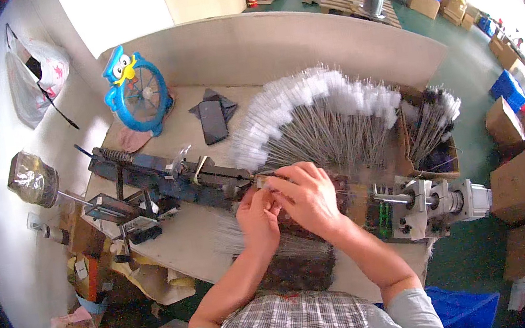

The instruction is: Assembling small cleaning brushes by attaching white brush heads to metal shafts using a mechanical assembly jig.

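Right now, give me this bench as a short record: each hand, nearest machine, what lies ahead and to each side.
Left hand: fingers curled, close against the right
Right hand: fingertips bent toward the left's
Held piece: too small to tell
Nearest machine: dark bar mechanism
Ahead: spread of white-tipped wires
Back left: phone, blue desk fan
Right: silver motor assembly

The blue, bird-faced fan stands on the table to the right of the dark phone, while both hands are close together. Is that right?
Not quite. The head view shows the blue, bird-faced fan to the left of the dark phone. It does stand on the table, and the left hand and right hand are close together.
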A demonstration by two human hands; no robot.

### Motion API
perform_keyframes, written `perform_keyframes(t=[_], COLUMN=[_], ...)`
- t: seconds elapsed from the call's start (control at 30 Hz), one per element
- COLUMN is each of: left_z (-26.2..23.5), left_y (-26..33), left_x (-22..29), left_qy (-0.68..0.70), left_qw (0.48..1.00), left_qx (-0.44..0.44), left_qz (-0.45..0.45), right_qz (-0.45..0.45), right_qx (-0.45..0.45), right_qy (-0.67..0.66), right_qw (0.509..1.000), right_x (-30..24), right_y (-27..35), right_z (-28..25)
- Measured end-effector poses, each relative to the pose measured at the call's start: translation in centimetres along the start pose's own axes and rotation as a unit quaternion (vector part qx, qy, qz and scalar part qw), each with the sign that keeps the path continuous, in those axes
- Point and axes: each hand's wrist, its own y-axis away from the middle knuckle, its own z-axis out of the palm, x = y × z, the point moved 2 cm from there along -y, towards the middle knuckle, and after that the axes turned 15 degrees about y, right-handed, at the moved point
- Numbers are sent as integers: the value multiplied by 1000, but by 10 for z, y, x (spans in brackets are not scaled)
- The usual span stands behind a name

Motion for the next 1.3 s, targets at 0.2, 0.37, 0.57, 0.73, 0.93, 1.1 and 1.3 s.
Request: perform_keyframes(t=[0.2,0.37,0.57,0.73,0.93,1.1,1.3], left_z=[-14,-4,-5,-9,-13,-8,-12], left_y=[-6,-1,-2,-2,-5,-3,-9], left_x=[-2,-1,0,-1,-5,-5,-9], left_qy=[72,49,80,85,96,63,53], left_qw=[996,998,995,996,994,998,998], left_qx=[-30,0,22,-23,-13,-18,2], left_qz=[-38,-26,-47,-25,-46,-24,-24], right_qz=[-11,28,21,10,26,27,26], right_qx=[2,12,15,-11,-18,-13,-18], right_qy=[-6,-8,44,36,17,18,19], right_qw=[1000,1000,999,999,999,999,999], right_x=[0,-8,-9,-7,-5,2,4], right_y=[0,-2,0,1,2,6,4], right_z=[5,7,2,9,1,5,1])
